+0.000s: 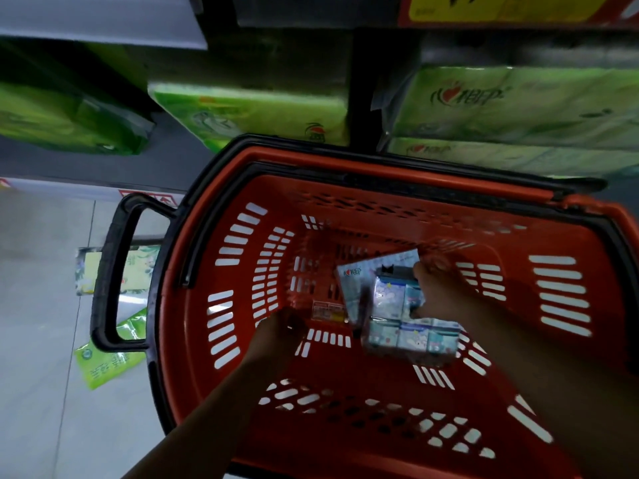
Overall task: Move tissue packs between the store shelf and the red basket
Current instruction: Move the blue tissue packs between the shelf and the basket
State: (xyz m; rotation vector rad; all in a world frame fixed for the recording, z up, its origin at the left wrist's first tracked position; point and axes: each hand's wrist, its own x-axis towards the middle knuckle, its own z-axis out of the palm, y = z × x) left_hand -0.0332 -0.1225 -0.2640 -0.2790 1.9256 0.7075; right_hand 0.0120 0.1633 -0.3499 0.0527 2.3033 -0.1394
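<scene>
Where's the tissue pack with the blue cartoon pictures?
In the head view, the tissue pack is inside the red basket, right of centre; the right hand grips its right edge, and the left hand is to its left.

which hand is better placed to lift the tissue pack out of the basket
Right: the right hand grips the tissue pack inside the basket; the left hand is beside it, off the pack.

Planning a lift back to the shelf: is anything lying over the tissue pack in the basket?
Nothing visible does. The right hand grips the tissue pack inside the red basket, uncovered from above; the left hand is beside it.
</scene>
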